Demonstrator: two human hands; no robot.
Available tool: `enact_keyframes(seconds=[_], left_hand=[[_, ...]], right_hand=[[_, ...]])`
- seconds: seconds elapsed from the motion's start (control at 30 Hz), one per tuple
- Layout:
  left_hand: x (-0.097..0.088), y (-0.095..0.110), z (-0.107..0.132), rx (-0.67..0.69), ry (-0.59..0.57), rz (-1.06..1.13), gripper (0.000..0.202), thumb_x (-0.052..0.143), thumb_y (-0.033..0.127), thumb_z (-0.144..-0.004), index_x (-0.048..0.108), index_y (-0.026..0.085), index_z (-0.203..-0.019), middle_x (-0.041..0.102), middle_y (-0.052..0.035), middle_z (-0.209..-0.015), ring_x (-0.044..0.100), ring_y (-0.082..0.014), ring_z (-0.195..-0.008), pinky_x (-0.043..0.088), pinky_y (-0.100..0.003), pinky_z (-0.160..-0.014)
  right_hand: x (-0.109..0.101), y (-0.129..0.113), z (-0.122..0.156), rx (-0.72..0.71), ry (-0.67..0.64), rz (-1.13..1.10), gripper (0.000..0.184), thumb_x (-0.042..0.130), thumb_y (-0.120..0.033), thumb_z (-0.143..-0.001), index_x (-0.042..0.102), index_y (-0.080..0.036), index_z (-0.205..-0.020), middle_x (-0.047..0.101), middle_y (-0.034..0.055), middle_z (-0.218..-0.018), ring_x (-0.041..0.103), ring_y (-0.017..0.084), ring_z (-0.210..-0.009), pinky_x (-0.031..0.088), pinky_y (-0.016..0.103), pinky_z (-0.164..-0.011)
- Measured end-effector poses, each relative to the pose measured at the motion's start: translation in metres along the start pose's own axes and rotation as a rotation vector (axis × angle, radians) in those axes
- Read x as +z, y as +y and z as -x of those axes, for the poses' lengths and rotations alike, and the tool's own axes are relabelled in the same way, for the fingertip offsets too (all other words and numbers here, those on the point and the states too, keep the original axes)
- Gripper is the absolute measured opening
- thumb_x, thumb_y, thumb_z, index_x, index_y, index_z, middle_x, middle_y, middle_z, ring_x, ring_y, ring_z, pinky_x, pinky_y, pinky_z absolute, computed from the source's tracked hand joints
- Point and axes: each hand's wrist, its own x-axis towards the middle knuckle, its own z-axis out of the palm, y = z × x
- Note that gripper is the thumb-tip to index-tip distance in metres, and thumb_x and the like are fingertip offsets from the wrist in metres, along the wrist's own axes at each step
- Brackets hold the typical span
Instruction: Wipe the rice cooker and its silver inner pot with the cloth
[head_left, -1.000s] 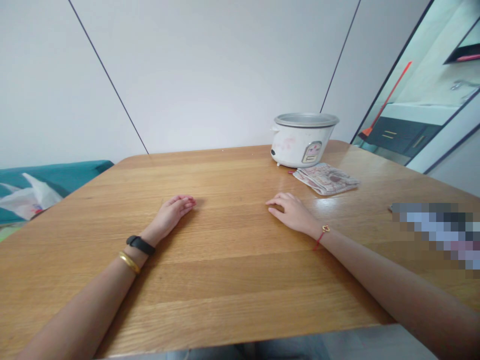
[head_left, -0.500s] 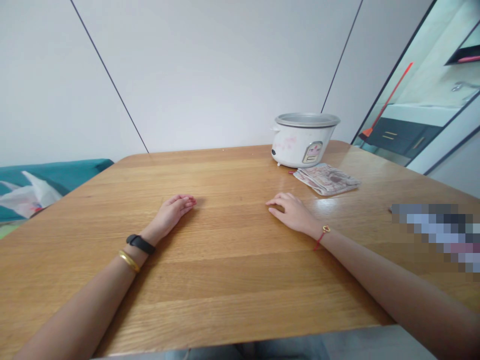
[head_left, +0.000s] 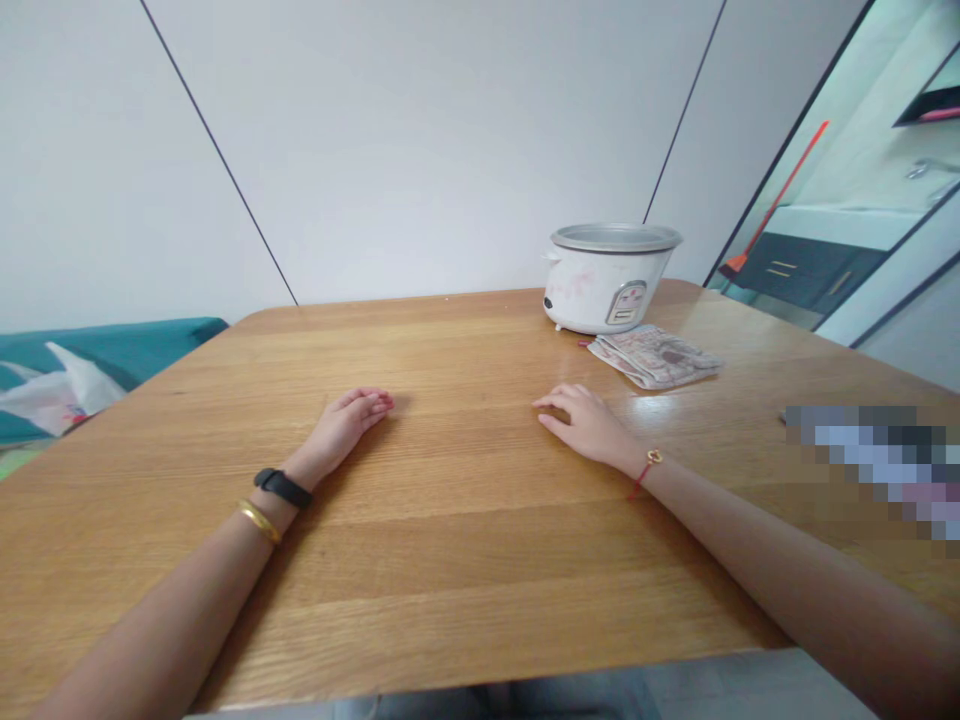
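My left hand (head_left: 349, 422) rests on its side on the wooden table (head_left: 450, 560), its fingers loosely bent and nothing seen in them. My right hand (head_left: 581, 422) lies palm down on the same tabletop, thumb apart from the fingers, holding nothing. Beyond the right hand is a folded patterned cloth (head_left: 660, 358), the thing nearest to it. Behind that cloth stands a white rice cooker (head_left: 600, 285) without a lid on top; its inside is mostly hidden from this angle.
A blurred, pixelated object (head_left: 885, 465) lies at the table's right side. To the left, a white plastic bag (head_left: 64, 390) sits by a teal seat (head_left: 172, 345). A pale wall (head_left: 420, 150) closes off the back. An orange broom (head_left: 780, 200) leans in the doorway at right.
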Motion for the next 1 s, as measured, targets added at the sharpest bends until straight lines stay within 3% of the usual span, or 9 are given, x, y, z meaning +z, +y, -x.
enact_keyframes(seconds=[1.0], left_hand=[[0.0035, 0.0015, 0.0021, -0.003, 0.021, -0.027, 0.008, 0.066, 0.007, -0.083, 0.071, 0.012, -0.080, 0.075, -0.0090, -0.086, 0.071, -0.0137, -0.083, 0.057, -0.021, -0.082]], right_hand=[[-0.0001, -0.0005, -0.0005, 0.014, -0.017, 0.005, 0.024, 0.058, -0.031, -0.096, 0.073, -0.023, -0.113, 0.069, 0.0077, -0.115, 0.060, 0.027, -0.112, 0.045, 0.047, -0.102]])
